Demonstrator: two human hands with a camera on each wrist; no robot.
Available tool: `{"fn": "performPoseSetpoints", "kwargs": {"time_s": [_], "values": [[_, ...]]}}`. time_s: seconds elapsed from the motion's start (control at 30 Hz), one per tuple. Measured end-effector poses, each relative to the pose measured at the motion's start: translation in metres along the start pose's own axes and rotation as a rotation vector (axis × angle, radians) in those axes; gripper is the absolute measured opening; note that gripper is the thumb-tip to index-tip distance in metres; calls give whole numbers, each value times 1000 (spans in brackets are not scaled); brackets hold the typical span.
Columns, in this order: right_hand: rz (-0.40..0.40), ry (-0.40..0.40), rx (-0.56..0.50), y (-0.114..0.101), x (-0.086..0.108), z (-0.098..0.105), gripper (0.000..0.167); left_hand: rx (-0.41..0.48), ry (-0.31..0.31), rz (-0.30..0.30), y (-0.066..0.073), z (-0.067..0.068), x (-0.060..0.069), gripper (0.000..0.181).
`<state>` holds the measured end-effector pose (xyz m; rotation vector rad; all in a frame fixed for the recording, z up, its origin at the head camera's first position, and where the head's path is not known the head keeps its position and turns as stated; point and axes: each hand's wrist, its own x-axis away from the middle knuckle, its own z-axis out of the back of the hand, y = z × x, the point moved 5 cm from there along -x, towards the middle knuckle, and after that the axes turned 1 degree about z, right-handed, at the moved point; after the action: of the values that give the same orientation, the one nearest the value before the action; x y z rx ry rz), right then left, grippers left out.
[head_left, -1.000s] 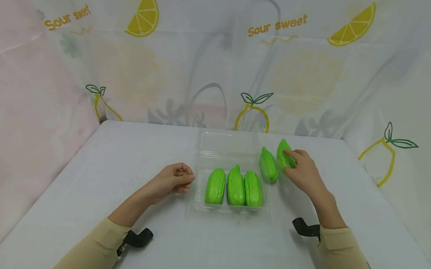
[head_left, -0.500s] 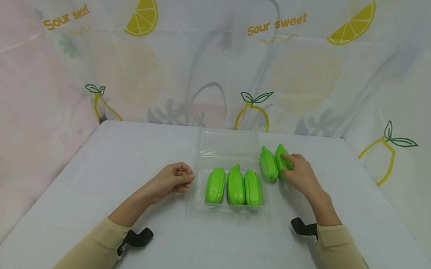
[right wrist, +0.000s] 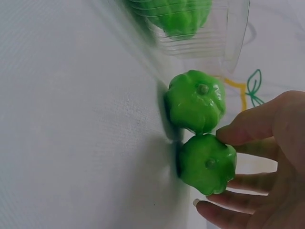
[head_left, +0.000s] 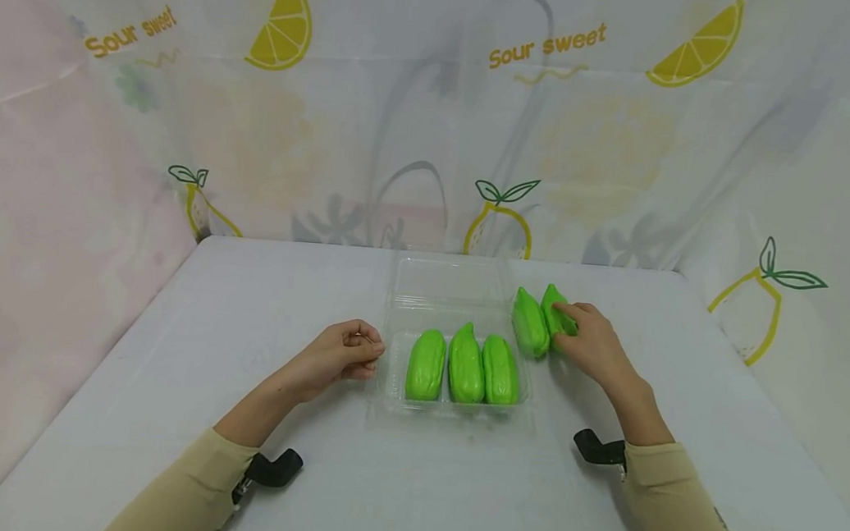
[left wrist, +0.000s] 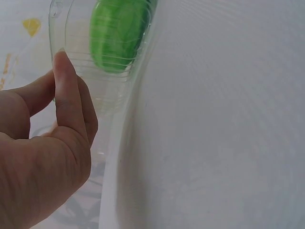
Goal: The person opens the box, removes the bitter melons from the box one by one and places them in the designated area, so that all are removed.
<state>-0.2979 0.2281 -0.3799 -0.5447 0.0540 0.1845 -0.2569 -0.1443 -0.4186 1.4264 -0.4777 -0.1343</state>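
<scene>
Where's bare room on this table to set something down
The table is bare on the near side of the clear box, between the left hand and the table's left edge, and right of the right hand. It's crowded right of the box: two loose green vegetables side by side, the right hand gripping the outer one.

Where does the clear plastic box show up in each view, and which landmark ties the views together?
Head: the clear plastic box lies open slightly right of centre, three green vegetables inside.
Left wrist: the box is at the top, left of centre, cut off by the edge, by the left hand.
Right wrist: the box is at the top, right of centre, also cut off.
Shared landmark: green vegetable inside the box.
</scene>
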Motion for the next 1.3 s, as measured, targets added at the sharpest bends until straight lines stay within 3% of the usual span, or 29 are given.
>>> {"fn": "performPoseSetpoints", "kwargs": {"time_s": [0.27,0.83,1.3], "values": [[-31,-49,12,0,1,0,55,0,0,1,-1,0,0,23],[17,1,-5,-11,9,14,49,-6,-1,0,-3,-1,0,24],[95,-8,-58,-52,18,20,49,-11,-3,-18,0,0,0,23]]}}
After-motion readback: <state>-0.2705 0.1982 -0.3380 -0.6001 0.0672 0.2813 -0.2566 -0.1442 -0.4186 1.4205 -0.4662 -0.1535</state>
